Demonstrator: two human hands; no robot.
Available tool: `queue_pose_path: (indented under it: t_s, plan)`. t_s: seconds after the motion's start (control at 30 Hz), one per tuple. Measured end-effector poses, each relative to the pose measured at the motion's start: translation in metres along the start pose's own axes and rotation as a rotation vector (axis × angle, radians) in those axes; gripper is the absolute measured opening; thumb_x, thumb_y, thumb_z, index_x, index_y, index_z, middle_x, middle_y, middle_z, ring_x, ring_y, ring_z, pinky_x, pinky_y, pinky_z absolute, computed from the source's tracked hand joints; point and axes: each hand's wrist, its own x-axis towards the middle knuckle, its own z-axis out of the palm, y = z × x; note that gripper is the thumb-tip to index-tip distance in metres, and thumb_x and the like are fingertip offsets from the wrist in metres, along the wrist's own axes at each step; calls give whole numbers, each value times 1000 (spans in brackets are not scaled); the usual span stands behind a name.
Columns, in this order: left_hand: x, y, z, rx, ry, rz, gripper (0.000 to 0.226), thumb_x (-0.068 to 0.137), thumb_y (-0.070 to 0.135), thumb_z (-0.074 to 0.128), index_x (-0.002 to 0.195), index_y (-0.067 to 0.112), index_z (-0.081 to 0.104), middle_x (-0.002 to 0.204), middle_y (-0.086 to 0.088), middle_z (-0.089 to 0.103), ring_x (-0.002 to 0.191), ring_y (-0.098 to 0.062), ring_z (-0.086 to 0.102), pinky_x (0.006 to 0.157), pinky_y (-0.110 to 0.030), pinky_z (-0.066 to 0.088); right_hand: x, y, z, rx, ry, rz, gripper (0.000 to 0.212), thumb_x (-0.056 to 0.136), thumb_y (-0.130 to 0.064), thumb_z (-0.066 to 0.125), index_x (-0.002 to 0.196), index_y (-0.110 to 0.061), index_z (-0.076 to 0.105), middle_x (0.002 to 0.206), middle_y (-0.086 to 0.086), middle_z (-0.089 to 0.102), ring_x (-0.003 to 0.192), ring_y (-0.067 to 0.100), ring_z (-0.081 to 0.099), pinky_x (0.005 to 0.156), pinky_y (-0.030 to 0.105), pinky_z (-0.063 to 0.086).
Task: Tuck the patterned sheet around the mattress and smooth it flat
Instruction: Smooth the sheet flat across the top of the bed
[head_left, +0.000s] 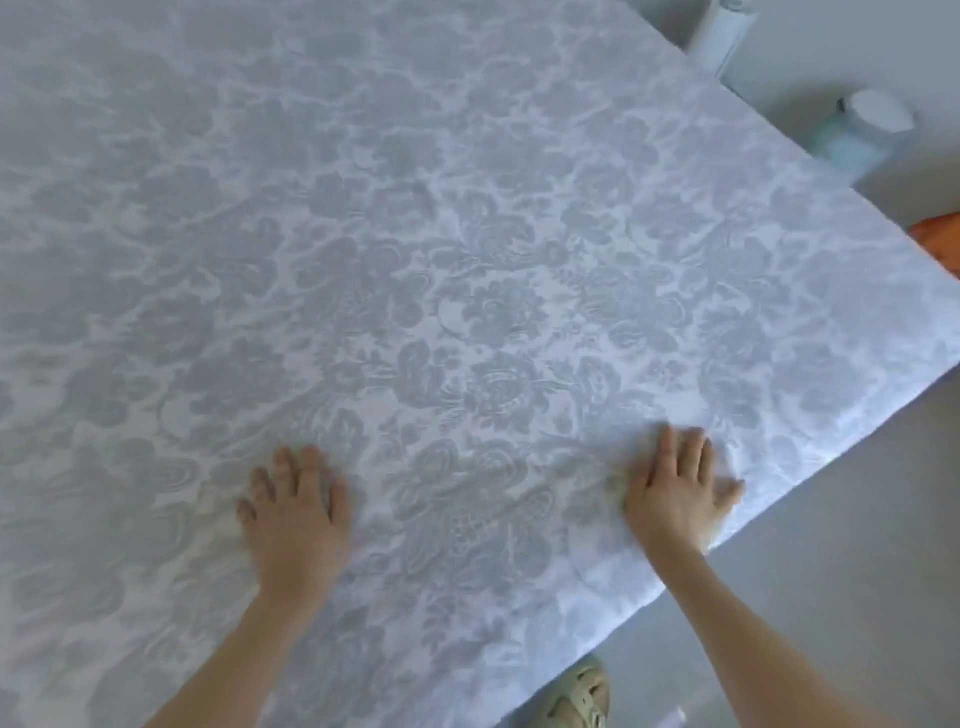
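The patterned sheet (441, 270), white with grey floral print, covers the whole mattress top and fills most of the view. Both my hands lie flat on it with fingers spread. My left hand (296, 514) presses the sheet a little in from the near edge. My right hand (678, 488) presses the sheet close to the near right edge, where the cloth folds down over the mattress side (644, 587). Small wrinkles run between and around the two hands. The mattress itself is hidden under the sheet.
Grey floor (831, 545) lies along the right side of the bed. My sandalled foot (582, 696) stands by the near edge. A white-capped container (865, 130) and a white cylinder (722, 31) stand on the floor beyond the far edge. Something orange (940, 234) shows at right.
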Motion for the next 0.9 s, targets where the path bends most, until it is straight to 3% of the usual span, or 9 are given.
queue_pose_path:
  t_s: [0.07, 0.13, 0.2, 0.27, 0.33, 0.43, 0.57, 0.73, 0.9]
  plan:
    - [13, 16, -10, 17, 12, 25, 62, 89, 39, 27, 140, 7, 43, 143, -23, 41, 130, -50, 35, 101, -62, 30, 6, -35, -8, 14, 138, -147, 56, 97, -36, 20, 150, -20, 20, 155, 19, 14, 143, 37, 14, 113, 58, 2]
    - [31, 35, -19, 27, 19, 27, 64, 88, 38, 26, 138, 4, 45, 140, -28, 43, 127, -55, 36, 98, -64, 35, 3, -95, -7, 18, 231, -639, 54, 97, -37, 24, 148, -20, 29, 153, 18, 23, 141, 38, 21, 114, 57, 0]
    - [52, 54, -24, 14, 90, 7, 64, 86, 37, 27, 138, 4, 44, 140, -30, 41, 127, -57, 34, 98, -64, 34, -8, -146, -9, -101, 15, -1181, 50, 99, -38, 26, 148, -27, 24, 157, 9, 16, 145, 30, 12, 114, 55, -7]
    - [74, 75, -25, 51, 114, 26, 69, 89, 47, 16, 144, 9, 36, 149, -23, 32, 136, -48, 25, 109, -60, 24, 20, -155, -13, -249, -113, -1416, 50, 101, -43, 21, 149, -35, 13, 159, 0, 5, 146, 21, 1, 114, 51, -11]
    - [93, 101, -20, 54, 96, 11, 67, 93, 52, 14, 149, 17, 22, 155, -16, 20, 140, -42, 17, 111, -58, 19, 88, -112, -11, -249, -14, -1288, 52, 100, -46, 13, 149, -35, 2, 159, -3, -4, 146, 17, -9, 115, 49, -11]
    - [103, 142, -9, 78, 60, -128, 59, 99, 45, 22, 151, 25, 4, 158, -10, 2, 140, -47, 7, 106, -64, 16, 206, 42, -25, -158, 94, -618, 58, 93, -53, -8, 147, -34, -14, 158, -4, -15, 142, 14, -20, 116, 46, -9]
    - [106, 152, -7, 67, 63, -214, 57, 99, 43, 24, 151, 24, 10, 158, -14, 4, 139, -50, 7, 106, -67, 15, 261, 148, -64, -60, -60, -53, 59, 95, -50, 2, 151, -30, -3, 159, -1, -9, 146, 18, -8, 115, 54, -3]
    - [119, 198, -29, -9, 196, -110, 54, 99, 30, 35, 148, 9, 24, 152, -25, 20, 136, -51, 18, 104, -63, 22, 211, 7, -63, 41, 202, -546, 57, 96, -40, 4, 151, -23, 9, 157, 13, 10, 145, 34, 10, 115, 56, 0]
    - [182, 249, -34, -62, 268, -226, 59, 99, 35, 32, 150, 10, 16, 154, -25, 14, 139, -49, 12, 106, -65, 15, 205, -60, -47, -185, -38, -1337, 48, 100, -40, 23, 148, -33, 24, 157, 3, 18, 146, 23, 11, 114, 56, -7]
